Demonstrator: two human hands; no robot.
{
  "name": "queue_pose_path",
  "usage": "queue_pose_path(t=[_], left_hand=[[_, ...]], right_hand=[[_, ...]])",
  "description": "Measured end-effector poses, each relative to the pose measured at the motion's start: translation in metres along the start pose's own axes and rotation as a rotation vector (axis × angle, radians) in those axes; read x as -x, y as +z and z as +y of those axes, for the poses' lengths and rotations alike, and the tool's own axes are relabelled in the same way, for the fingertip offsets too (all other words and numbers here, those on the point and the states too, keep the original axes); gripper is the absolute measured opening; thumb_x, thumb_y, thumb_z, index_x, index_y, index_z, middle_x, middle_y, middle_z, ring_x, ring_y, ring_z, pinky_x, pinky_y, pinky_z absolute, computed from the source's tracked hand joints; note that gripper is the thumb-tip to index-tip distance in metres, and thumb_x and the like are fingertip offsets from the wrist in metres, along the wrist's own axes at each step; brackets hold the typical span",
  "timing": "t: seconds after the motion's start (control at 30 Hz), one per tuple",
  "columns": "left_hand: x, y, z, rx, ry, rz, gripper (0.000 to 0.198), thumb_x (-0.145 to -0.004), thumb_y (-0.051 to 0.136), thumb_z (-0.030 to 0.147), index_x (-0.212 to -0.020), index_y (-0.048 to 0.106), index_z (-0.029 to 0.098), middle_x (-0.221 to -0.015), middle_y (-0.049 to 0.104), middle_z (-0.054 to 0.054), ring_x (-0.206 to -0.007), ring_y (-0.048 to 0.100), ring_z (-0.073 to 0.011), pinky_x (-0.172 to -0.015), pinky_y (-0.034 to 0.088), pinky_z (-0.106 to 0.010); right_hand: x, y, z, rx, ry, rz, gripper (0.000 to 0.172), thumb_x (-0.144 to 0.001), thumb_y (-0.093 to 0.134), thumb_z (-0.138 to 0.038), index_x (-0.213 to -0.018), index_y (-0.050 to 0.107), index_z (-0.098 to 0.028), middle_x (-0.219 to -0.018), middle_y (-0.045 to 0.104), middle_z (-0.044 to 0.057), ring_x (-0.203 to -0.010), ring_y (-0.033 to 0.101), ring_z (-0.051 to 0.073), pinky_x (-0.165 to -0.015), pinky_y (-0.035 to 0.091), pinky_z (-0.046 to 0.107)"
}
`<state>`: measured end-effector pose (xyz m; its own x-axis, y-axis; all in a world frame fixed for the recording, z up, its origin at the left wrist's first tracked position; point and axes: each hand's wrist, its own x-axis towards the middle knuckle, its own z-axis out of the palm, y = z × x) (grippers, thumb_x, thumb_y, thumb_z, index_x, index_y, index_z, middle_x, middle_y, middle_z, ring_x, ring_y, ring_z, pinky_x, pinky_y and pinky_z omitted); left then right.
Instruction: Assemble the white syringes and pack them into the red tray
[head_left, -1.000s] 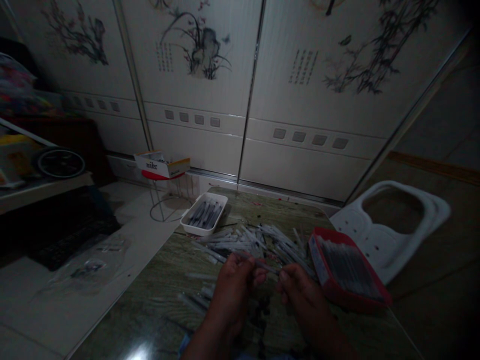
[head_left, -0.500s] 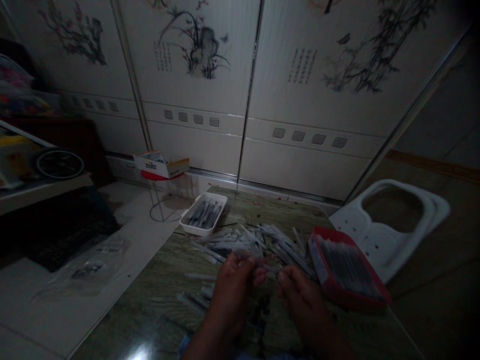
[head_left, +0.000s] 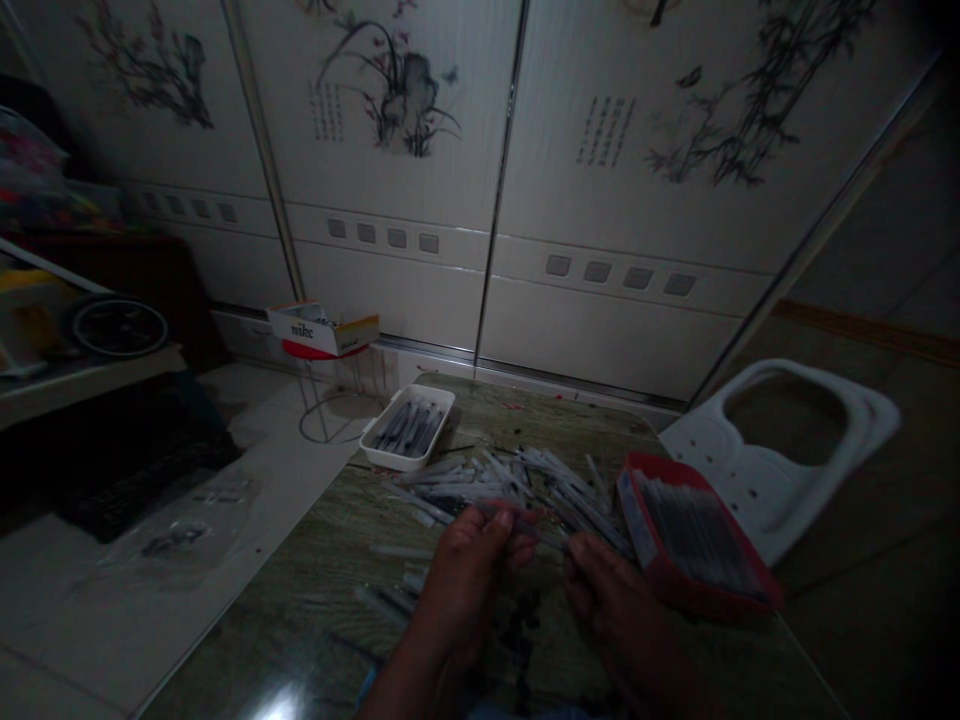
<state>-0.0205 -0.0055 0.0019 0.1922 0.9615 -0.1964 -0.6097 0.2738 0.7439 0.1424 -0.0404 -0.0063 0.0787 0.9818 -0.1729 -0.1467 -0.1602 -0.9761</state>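
Observation:
Thumb and fingers of my left hand [head_left: 469, 560] are pinched on a slim translucent pen [head_left: 543, 533], which points right over the table. My right hand [head_left: 604, 585] is closed at the pen's far end; its fingertips are dim, and whether it grips the tip or a small part there is hard to see. Just beyond both hands lies a loose pile of similar pens [head_left: 469, 478]. Several more pens [head_left: 386, 603] lie left of my left wrist. Small black pieces [head_left: 521, 625] are scattered on the table between my forearms.
A white tray [head_left: 405, 463] of pens stands at the table's far left. The red basket [head_left: 651, 575], packed with upright-leaning pens, is at right, beside a white plastic chair [head_left: 739, 470]. Behind, a printed box [head_left: 319, 335] sits on a red stool. Sliding doors [head_left: 600, 330] close off the back.
My right hand has shifted slightly right and its fingers have turned, widening the gap between the hands. My left hand stays nearly where it was, still holding the pen.

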Motion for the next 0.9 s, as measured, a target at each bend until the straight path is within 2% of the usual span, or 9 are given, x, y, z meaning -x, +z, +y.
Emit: queue_pose_path(t=[0.13,0.23,0.3,0.4,0.53,0.67,0.83,0.9], left_hand=[[0.0013,0.0022,0.0009,0.0,-0.01,-0.037,0.026,-0.086,0.074,0.035,-0.1,0.064,0.015,-0.11,0.074,-0.013,-0.082,0.069,-0.0142,-0.081,0.056,-0.029],[-0.0002,0.0033,-0.0012,0.012,-0.035,0.024,0.026,-0.085,0.075,0.034,-0.099,0.062,0.016,-0.108,0.075,-0.013,-0.079,0.069,-0.0133,-0.077,0.056,-0.027],[-0.0017,0.0029,-0.0029,0.012,-0.045,0.069,0.026,-0.085,0.076,0.034,-0.098,0.062,0.016,-0.106,0.075,-0.012,-0.079,0.07,-0.0132,-0.075,0.055,-0.026],[-0.0037,0.0007,-0.0048,0.0,-0.048,0.108,0.028,-0.082,0.078,0.035,-0.094,0.064,0.015,-0.098,0.075,-0.01,-0.077,0.07,-0.0137,-0.072,0.055,-0.024],[-0.0043,-0.0016,-0.0051,-0.01,-0.052,0.129,0.03,-0.079,0.081,0.037,-0.091,0.066,0.015,-0.085,0.073,-0.005,-0.076,0.071,-0.0143,-0.068,0.054,-0.022],[-0.0022,-0.0008,-0.0017,-0.013,-0.061,0.094,0.029,-0.079,0.081,0.036,-0.092,0.066,0.015,-0.086,0.073,-0.005,-0.076,0.071,-0.0146,-0.067,0.053,-0.022],[0.0016,0.002,0.0026,-0.013,-0.045,-0.009,0.032,-0.078,0.082,0.036,-0.098,0.068,0.016,-0.102,0.076,-0.011,-0.081,0.073,-0.0181,-0.074,0.055,-0.027],[0.0028,0.0032,0.003,-0.02,-0.047,-0.014,0.032,-0.078,0.082,0.036,-0.099,0.068,0.016,-0.104,0.076,-0.011,-0.083,0.073,-0.0186,-0.076,0.055,-0.028]], right_hand=[[-0.0002,-0.0006,-0.0017,-0.083,0.078,-0.012,0.043,-0.084,0.067,-0.062,-0.072,0.055,-0.022,-0.063,0.044,-0.005,-0.05,0.034,0.009,-0.045,0.028,0.022],[-0.0029,-0.0022,0.0006,-0.051,0.089,0.04,0.044,-0.084,0.066,-0.064,-0.077,0.06,-0.021,-0.066,0.052,-0.003,-0.053,0.04,0.009,-0.046,0.028,0.021],[-0.0043,-0.0034,0.0015,0.029,0.071,0.055,0.046,-0.088,0.059,-0.066,-0.08,0.063,-0.021,-0.065,0.055,-0.002,-0.053,0.042,0.01,-0.046,0.028,0.022],[-0.0044,-0.0052,0.0008,0.164,0.015,0.01,0.051,-0.093,0.05,-0.068,-0.081,0.063,-0.02,-0.063,0.055,-0.002,-0.053,0.043,0.011,-0.048,0.03,0.023],[-0.0029,-0.0052,-0.0007,0.232,-0.065,-0.019,0.05,-0.094,0.05,-0.066,-0.075,0.057,-0.02,-0.064,0.049,-0.004,-0.056,0.041,0.011,-0.051,0.031,0.023],[-0.0025,-0.0026,-0.0016,0.163,-0.049,0.003,0.044,-0.093,0.055,-0.061,-0.073,0.055,-0.021,-0.064,0.047,-0.004,-0.057,0.04,0.012,-0.051,0.029,0.023],[-0.0021,-0.0022,-0.0039,-0.111,0.031,-0.043,0.041,-0.092,0.055,-0.056,-0.07,0.051,-0.022,-0.058,0.042,-0.006,-0.049,0.03,0.011,-0.046,0.024,0.025],[-0.0017,-0.0029,-0.0047,-0.07,0.022,-0.037,0.043,-0.094,0.05,-0.057,-0.068,0.05,-0.022,-0.053,0.038,-0.006,-0.047,0.028,0.011,-0.045,0.024,0.025]])
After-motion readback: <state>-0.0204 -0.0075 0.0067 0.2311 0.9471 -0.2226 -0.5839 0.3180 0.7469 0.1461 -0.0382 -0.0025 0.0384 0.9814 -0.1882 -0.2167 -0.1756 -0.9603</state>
